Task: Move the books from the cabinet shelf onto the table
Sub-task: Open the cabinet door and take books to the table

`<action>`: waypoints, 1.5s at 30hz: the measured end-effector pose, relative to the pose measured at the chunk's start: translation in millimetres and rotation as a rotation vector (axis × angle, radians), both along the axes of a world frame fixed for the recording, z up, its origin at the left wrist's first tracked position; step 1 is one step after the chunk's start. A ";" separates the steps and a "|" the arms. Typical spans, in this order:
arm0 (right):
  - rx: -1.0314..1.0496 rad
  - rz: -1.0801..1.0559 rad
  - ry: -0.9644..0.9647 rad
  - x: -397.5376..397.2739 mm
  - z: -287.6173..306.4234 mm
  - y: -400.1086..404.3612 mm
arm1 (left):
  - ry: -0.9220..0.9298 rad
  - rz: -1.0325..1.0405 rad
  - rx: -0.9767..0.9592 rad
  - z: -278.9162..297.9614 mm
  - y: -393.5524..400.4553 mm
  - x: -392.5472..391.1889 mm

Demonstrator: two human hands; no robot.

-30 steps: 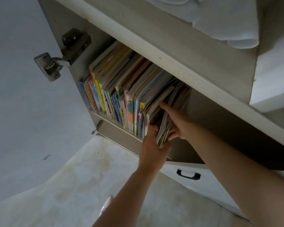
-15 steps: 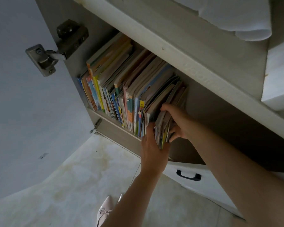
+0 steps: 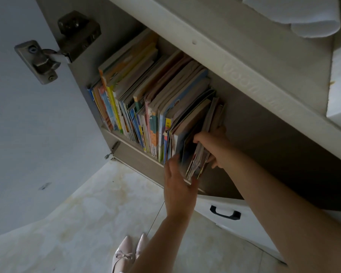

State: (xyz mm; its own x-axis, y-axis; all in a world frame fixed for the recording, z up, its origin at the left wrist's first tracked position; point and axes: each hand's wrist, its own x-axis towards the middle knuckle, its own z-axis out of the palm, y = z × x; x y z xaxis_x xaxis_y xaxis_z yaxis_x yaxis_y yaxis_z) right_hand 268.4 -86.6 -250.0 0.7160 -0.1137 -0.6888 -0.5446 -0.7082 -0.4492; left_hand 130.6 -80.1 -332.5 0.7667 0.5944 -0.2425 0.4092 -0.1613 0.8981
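A row of several colourful books (image 3: 146, 107) stands upright on the cabinet shelf (image 3: 138, 152). At the row's right end, my right hand (image 3: 215, 146) grips a thin bundle of books (image 3: 197, 160), thumb on its left side and fingers behind it. The bundle sticks out past the shelf's front edge. My left hand (image 3: 177, 186) has its fingers on the bundle's left face and its thumb under the lower edge. No table is in view.
The open cabinet door (image 3: 28, 125) with its metal hinge (image 3: 47, 56) stands to the left. A white drawer with a black handle (image 3: 224, 212) lies below the shelf. White cloth (image 3: 303, 16) sits on the shelf above. Pale tiled floor and pink shoes (image 3: 130, 253) are below.
The bundle has slid further out of the shelf toward me. My right hand's thumb has closed over its left side, and my left hand has shifted up along its lower edge.
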 end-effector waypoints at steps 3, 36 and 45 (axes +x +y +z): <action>0.036 -0.005 -0.035 -6.2 7.4 -7.3 | 0.035 0.052 -0.063 -3.3 1.4 2.1; 0.117 -0.180 -0.104 -29.8 5.2 -32.9 | -0.120 -0.112 -0.011 -19.6 -10.4 21.9; 0.239 0.016 -0.082 -122.1 6.5 -16.7 | -0.180 -0.077 0.094 -19.1 26.8 -68.4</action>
